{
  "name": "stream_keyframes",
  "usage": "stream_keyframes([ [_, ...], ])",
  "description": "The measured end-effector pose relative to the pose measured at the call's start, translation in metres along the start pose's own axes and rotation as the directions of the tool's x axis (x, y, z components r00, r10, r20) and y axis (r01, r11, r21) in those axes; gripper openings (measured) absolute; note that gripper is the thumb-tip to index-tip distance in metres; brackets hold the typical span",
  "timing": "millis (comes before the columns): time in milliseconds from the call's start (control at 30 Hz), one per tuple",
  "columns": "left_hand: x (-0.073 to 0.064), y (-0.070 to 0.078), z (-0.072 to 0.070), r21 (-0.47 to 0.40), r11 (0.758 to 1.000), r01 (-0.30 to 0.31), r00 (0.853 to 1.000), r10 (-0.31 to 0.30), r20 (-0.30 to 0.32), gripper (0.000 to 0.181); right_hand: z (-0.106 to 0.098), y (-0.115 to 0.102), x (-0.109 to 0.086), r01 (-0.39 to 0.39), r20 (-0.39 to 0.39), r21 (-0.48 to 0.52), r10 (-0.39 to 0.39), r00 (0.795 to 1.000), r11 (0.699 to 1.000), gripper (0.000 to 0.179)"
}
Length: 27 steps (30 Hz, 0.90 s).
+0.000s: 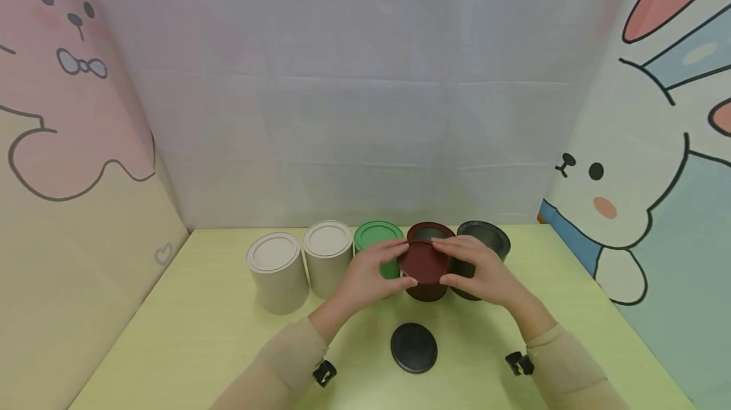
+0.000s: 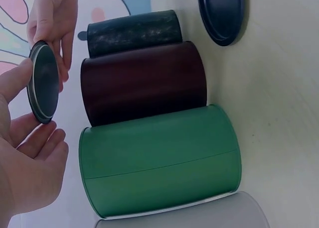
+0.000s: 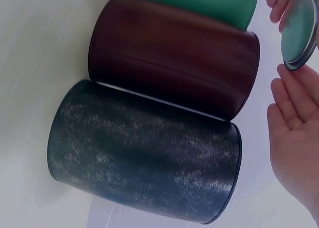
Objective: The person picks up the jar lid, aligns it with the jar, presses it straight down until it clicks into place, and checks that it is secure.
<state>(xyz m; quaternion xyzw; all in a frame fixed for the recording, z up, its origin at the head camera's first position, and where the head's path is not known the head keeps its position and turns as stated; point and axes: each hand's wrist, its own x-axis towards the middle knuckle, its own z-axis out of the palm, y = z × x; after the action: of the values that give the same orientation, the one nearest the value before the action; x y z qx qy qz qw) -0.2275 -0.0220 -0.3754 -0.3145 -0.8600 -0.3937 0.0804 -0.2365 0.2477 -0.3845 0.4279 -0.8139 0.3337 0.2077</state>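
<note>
Both hands hold a round dark red lid [image 1: 423, 263] by its edge, in front of and above the open dark red can [image 1: 427, 292]. My left hand [image 1: 374, 273] grips its left side between thumb and fingers, and my right hand [image 1: 480, 270] grips the opposite side. The left wrist view shows the lid's underside [image 2: 46, 81] raised off the can. To the right stands a black can [image 1: 490, 240] without a lid. A green can [image 1: 378, 232] with its lid on stands to the left, partly behind my left hand.
Two white cans, one at the far left [image 1: 280, 283] and one beside it [image 1: 328, 264], have lids on. A black lid [image 1: 414, 348] lies on the yellow-green table [image 1: 188, 346] near the front. White cloth [image 1: 365, 92] hangs behind the row.
</note>
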Motion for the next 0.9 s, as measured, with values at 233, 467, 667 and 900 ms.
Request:
stream_keyframes([
  [233, 0.02, 0.001, 0.002, 0.038, 0.999, 0.024, 0.999, -0.025, 0.02, 0.065, -0.01, 0.014, 0.003, -0.013, 0.0, -0.04, 0.013, 1.0, 0.999, 0.059],
  [467, 0.038, -0.002, 0.005, 0.062, 0.997, 0.048, 0.998, -0.05, 0.038, 0.067, -0.016, 0.026, 0.011, -0.061, 0.021, -0.055, 0.062, 0.998, 0.997, 0.061],
  [667, 0.052, -0.002, 0.008, 0.122, 0.99, 0.073, 0.996, -0.079, 0.046, 0.068, -0.021, 0.032, 0.014, -0.144, 0.047, -0.056, 0.147, 0.988, 0.988, 0.061],
  [900, 0.065, -0.008, 0.013, 0.158, 0.985, 0.075, 0.994, -0.086, 0.063, 0.067, -0.019, 0.042, 0.017, -0.228, 0.08, -0.052, 0.231, 0.97, 0.972, 0.059],
])
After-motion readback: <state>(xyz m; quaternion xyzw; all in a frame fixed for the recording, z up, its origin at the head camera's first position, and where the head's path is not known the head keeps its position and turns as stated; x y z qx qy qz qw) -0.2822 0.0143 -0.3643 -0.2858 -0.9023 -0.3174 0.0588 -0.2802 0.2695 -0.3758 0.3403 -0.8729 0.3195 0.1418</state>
